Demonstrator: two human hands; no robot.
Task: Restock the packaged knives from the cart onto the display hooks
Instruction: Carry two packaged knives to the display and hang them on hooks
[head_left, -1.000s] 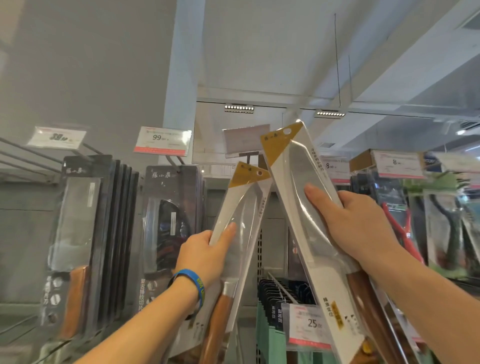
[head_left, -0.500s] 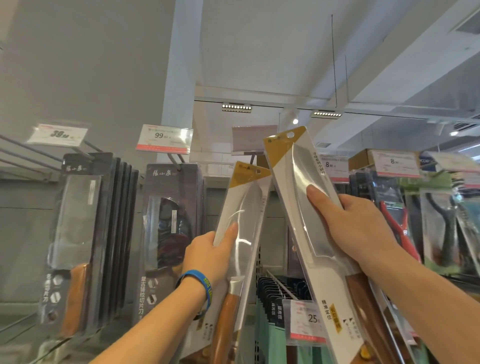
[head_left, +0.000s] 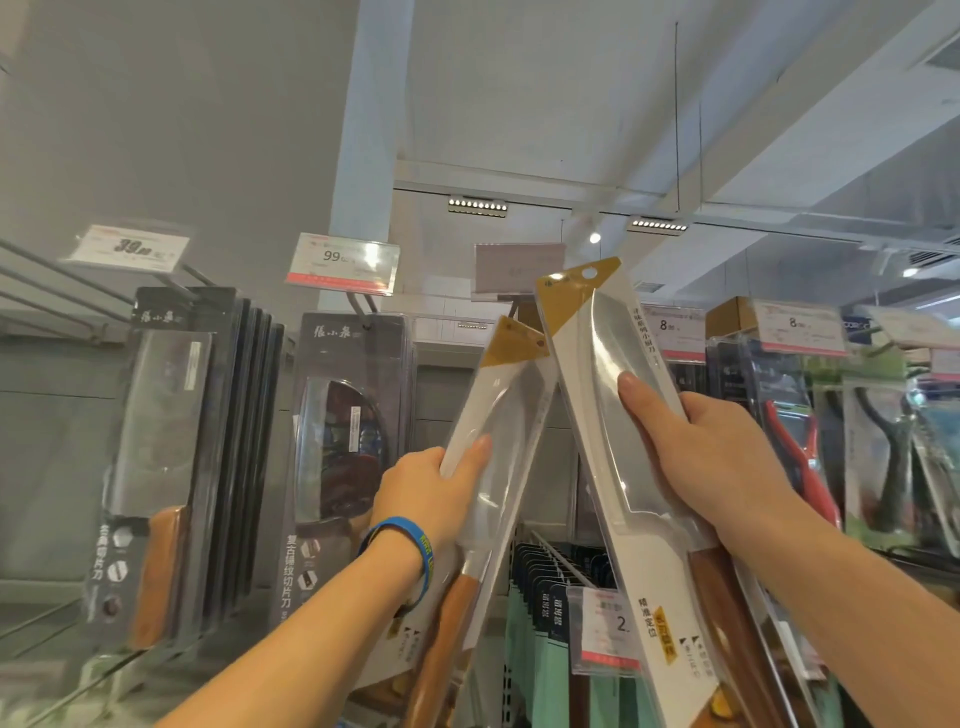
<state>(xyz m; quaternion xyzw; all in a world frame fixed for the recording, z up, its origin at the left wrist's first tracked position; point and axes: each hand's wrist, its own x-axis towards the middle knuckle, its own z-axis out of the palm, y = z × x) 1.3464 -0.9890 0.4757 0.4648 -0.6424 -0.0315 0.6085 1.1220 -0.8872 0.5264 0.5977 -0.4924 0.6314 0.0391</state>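
Well, in the head view the left hand (head_left: 431, 493) grips one packaged knife (head_left: 498, 415) by its lower blade section, thumb across the front. Its gold header tips up toward the display hook (head_left: 514, 312) under the blank price tag (head_left: 519, 270). The right hand (head_left: 717, 457) clasps a second pack (head_left: 597, 364), held higher, the two tops crossing. Best thread one at a time: line up the header hole (plain on the right pack) with the hook tip, then slide it back. Count: two packs, one per hand.

The left tag (head_left: 130, 250) reads 39, middle tag (head_left: 343, 260) 99, right tag (head_left: 800, 326) perhaps 8.
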